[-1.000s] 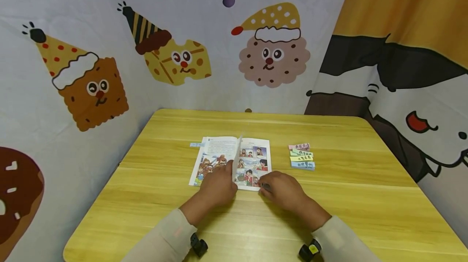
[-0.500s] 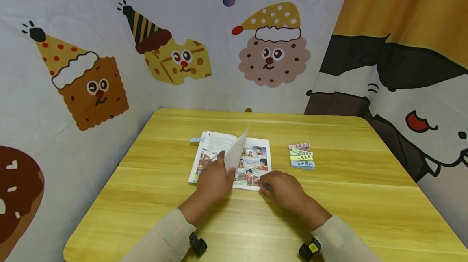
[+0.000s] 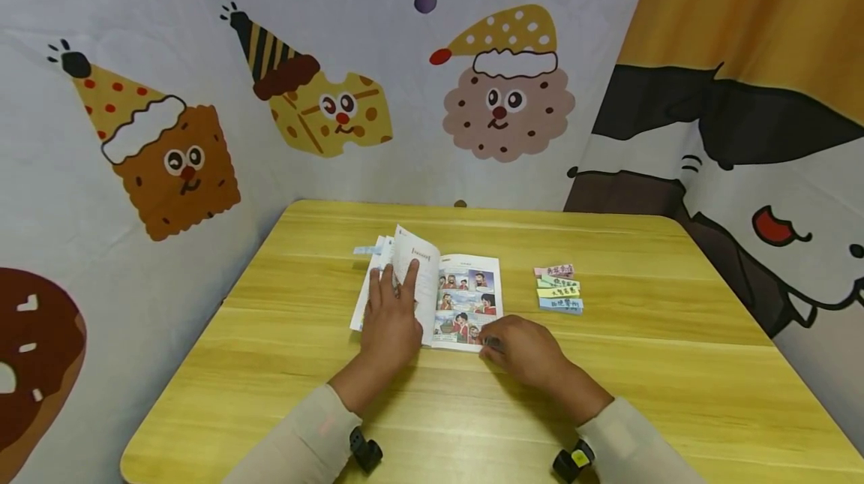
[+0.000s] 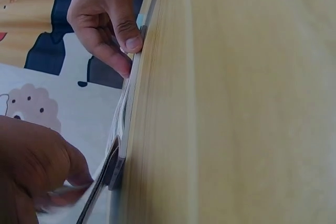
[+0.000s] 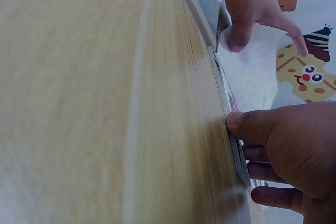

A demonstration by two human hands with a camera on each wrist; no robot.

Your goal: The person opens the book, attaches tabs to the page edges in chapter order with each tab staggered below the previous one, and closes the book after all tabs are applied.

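Observation:
An open comic book (image 3: 467,300) lies on the wooden table (image 3: 648,364), its right page showing coloured panels. My left hand (image 3: 391,328) rests with its fingers spread and straight over a white leaf (image 3: 427,304) on the left side, partly covering it. Several leaves fan up beneath that hand. At the lower right corner my right hand (image 3: 525,350) pinches the book's edge; in the right wrist view its thumb (image 5: 241,122) presses the outer edge while the other fingers lie over the pages. A pale blue tab (image 3: 367,250) sticks out from the book's upper left edge.
Right of the book lies a row of paper tabs (image 3: 559,293) in pink, green, yellow and blue, with handwriting on them. A cartoon-printed curtain (image 3: 405,184) hangs behind the table. Black cameras sit at both wrists.
My left hand has swung a leaf from the middle over to the left, and its fingers now spread across it. The right hand stays at the lower right corner.

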